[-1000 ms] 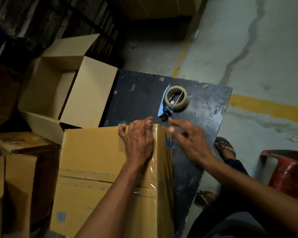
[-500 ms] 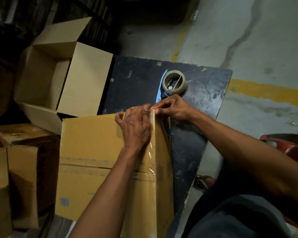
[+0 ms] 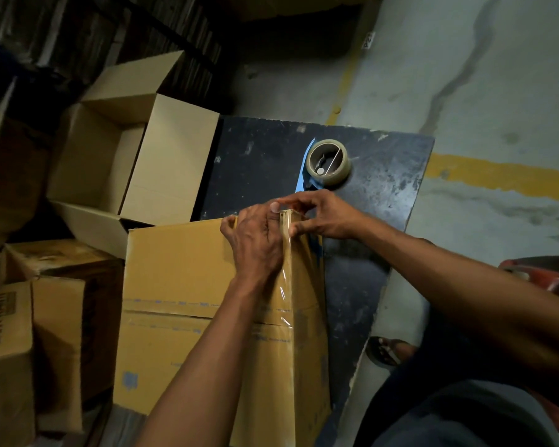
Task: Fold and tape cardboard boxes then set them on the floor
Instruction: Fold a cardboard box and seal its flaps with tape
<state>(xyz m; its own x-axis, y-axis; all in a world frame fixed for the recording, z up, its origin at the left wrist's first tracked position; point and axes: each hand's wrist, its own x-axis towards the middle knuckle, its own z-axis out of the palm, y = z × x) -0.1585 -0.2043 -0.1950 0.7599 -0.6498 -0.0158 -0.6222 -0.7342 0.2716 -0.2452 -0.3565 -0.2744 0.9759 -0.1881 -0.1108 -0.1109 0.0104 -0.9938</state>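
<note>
While clear tape (image 3: 286,272) runs along its top right edge, box (image 3: 207,317) sits centre frame on dark table (image 3: 368,221). Left hand (image 3: 255,243) presses flat on tape; right hand (image 3: 323,217) pinches tape end at far corner. Risk: wrinkled tape, weak seal. Open box (image 3: 133,156) upper left looks empty. Dispenser (image 3: 326,164) idle.

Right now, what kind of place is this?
Probably a warehouse or packing area: bare concrete floor with a painted yellow line, cardboard boxes stacked at left, and a tape dispenser on a worn black table.
</note>
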